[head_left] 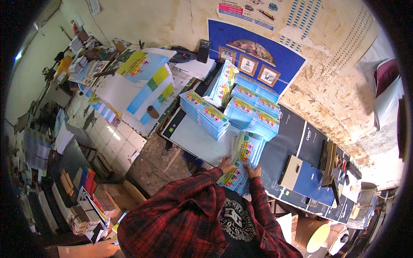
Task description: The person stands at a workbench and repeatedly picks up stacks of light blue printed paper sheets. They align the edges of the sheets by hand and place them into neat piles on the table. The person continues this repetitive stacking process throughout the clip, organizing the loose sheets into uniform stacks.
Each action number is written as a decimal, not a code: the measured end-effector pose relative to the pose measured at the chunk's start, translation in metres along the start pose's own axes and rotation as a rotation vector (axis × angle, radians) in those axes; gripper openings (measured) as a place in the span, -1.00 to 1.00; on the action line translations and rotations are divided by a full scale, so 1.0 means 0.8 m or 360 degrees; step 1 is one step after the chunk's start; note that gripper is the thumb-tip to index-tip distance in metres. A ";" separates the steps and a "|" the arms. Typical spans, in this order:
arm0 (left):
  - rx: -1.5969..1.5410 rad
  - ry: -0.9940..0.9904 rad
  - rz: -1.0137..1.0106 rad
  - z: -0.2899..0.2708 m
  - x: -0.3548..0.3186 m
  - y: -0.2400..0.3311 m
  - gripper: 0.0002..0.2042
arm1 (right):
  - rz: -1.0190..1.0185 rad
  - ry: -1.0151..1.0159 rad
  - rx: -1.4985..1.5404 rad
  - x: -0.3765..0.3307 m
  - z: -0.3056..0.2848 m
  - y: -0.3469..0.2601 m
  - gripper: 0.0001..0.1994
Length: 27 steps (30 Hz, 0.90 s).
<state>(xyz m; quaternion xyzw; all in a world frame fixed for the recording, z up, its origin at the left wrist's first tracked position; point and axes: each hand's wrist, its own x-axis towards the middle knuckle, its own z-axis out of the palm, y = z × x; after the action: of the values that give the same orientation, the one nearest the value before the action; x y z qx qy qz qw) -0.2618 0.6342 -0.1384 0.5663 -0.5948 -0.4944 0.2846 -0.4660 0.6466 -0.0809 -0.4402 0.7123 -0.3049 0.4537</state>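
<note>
My left hand and my right hand both grip a bundle of light-blue printed booklets with yellow and pink covers, held close to my chest at the table's near edge. Just beyond my hands lies a fanned pile of the same booklets. Farther back on the table stand taller stacks of booklets and a wider group of stacks. My red plaid sleeves come in from the lower edge.
A white sheet covers the table beside the stacks. Dark flat boxes and a blue box lie to the right. A blue poster leans on the peeling wall. Large printed sheets and cluttered shelves fill the left.
</note>
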 end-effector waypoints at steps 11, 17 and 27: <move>0.0847 0.0136 0.1265 -0.118 -0.039 0.309 -0.04 | -0.0725 0.0057 -0.1519 0.028 -0.018 -0.065 -0.31; 0.1770 -0.0427 0.0797 -0.096 0.037 0.119 -0.37 | -0.0756 -0.0213 -0.1746 -0.001 0.037 -0.097 -0.24; 0.1694 -0.0357 0.0836 -0.134 0.018 0.113 -0.27 | -0.1006 0.0011 -0.1692 -0.014 0.058 -0.118 -0.10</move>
<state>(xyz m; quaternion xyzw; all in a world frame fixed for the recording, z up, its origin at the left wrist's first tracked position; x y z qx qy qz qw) -0.2040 0.5799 -0.0219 0.4095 -0.9069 -0.0987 0.0102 -0.3879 0.6147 -0.0167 -0.7949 0.6033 -0.0292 0.0577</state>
